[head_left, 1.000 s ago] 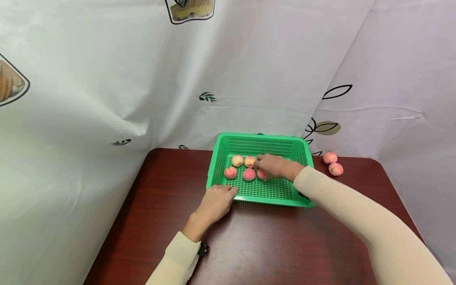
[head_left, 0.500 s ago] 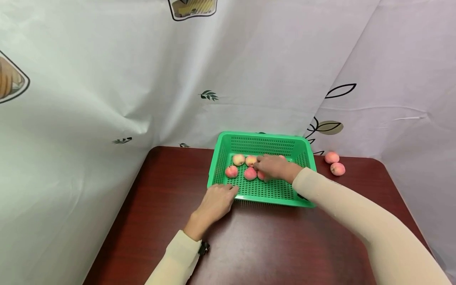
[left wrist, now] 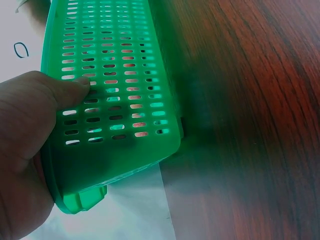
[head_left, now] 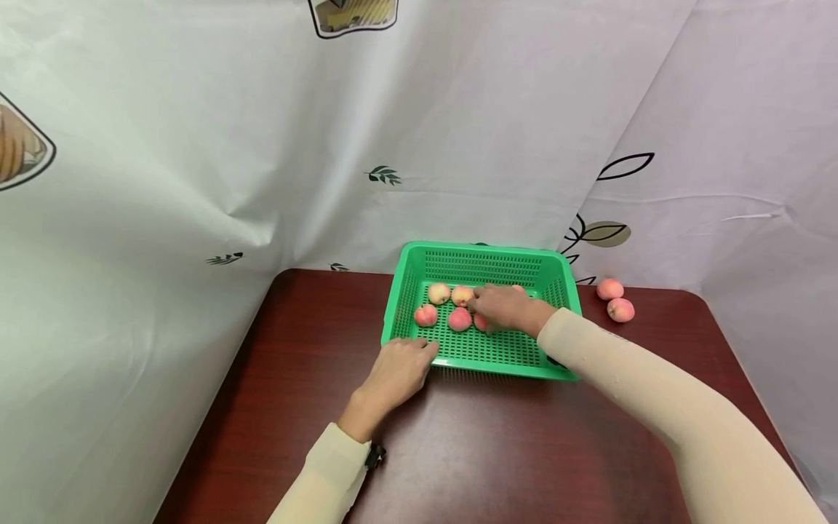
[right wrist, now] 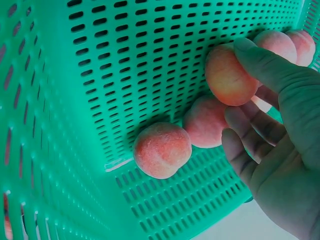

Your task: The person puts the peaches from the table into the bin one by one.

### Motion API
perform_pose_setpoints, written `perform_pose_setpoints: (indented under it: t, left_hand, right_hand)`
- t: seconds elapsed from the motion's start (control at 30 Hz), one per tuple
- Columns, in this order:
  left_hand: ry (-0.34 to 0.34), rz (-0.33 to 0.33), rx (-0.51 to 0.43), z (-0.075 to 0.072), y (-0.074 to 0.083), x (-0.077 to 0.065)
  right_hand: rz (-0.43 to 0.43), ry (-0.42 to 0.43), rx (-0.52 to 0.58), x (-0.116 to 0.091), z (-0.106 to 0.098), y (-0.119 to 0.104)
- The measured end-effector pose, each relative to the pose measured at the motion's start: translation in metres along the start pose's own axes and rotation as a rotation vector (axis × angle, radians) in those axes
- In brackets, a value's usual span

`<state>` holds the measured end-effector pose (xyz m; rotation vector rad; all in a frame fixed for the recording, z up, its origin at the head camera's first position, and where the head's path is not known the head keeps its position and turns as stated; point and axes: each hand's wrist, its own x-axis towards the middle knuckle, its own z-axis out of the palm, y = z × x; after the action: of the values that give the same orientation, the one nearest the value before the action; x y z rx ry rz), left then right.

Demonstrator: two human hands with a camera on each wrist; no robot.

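Observation:
A green slotted plastic basket (head_left: 484,370) stands on the table with several red-and-yellow peaches (head_left: 460,319) on its floor. My left hand (head_left: 401,365) grips the near rim toward the left corner; in the left wrist view its thumb (left wrist: 72,91) presses the outer wall. Inside the basket, my right hand (head_left: 504,306) pinches a peach (right wrist: 231,75), thumb on one side and fingers curled at the other. Close by in the right wrist view lie a second peach (right wrist: 206,125) and a third peach (right wrist: 162,150). The hand partly hides the peaches under it in the head view.
Two more peaches (head_left: 615,300) lie on the table right of the basket. The dark red wooden table (head_left: 484,451) extends in front of it. A white printed curtain (head_left: 327,145) hangs right behind the basket and along both sides.
The head view has shifted very slightly. Both hands stay at the same places on the basket and among the peaches.

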<state>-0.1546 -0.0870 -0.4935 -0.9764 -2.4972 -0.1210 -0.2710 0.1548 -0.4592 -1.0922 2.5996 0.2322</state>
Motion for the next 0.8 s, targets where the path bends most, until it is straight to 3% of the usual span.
perform_pose_setpoints:
  t: [0.37, 0.6, 0.8]
  left_hand:
    - [-0.036, -0.009, 0.005, -0.001, 0.000, 0.001]
    - [-0.041, -0.005, 0.027, -0.003, 0.001, 0.001]
    - [-0.032, -0.002, 0.032, -0.004, 0.001, 0.002]
  right_hand:
    - [-0.003, 0.045, -0.005, -0.004, -0.003, 0.001]
    - [0.026, 0.032, 0.038, -0.015, -0.027, 0.003]
    - [-0.004, 0.120, 0.028, -0.030, -0.051, 0.007]
